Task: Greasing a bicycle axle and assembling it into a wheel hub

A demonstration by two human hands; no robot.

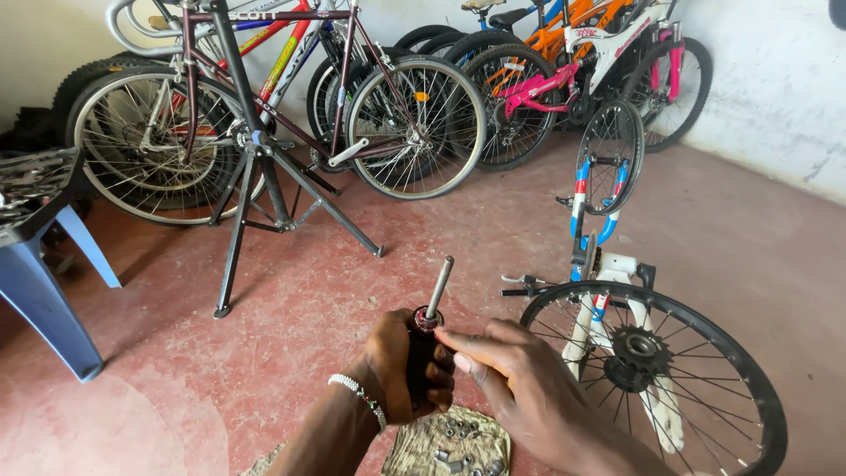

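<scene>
The person's left hand (401,366) is wrapped tight around a dark wheel hub (419,353), holding it upright in front of them above the red floor (291,308). A steel axle (438,287) sticks up out of the hub's top, tilted a little to the right. The right hand (520,383) is not clamped on anything: its fingertips (451,338) rest together on the rim of the hub's top, right at the foot of the axle.

By the look of it the hub is solid metal, stiff and fairly heavy for its size, and likely greasy around the bearing seat, so it could slip. The barrel where the left hand grips seems the safest place to hold; the thin axle is probably loose enough to slide and is best taken near its base.

Below the hands lies a worn scrap of cardboard (414,449) carrying small nuts and bearings (463,436), which would roll off easily.

Just right of the hands, an upturned small bicycle (608,256) shows its rear wheel (656,370) with sprocket. A repair stand (264,176) holds a maroon road bike (264,97). Coloured lettering runs along the frames against the back wall; a blue plastic chair (44,264) stands at left. I see no packages or signs.
</scene>
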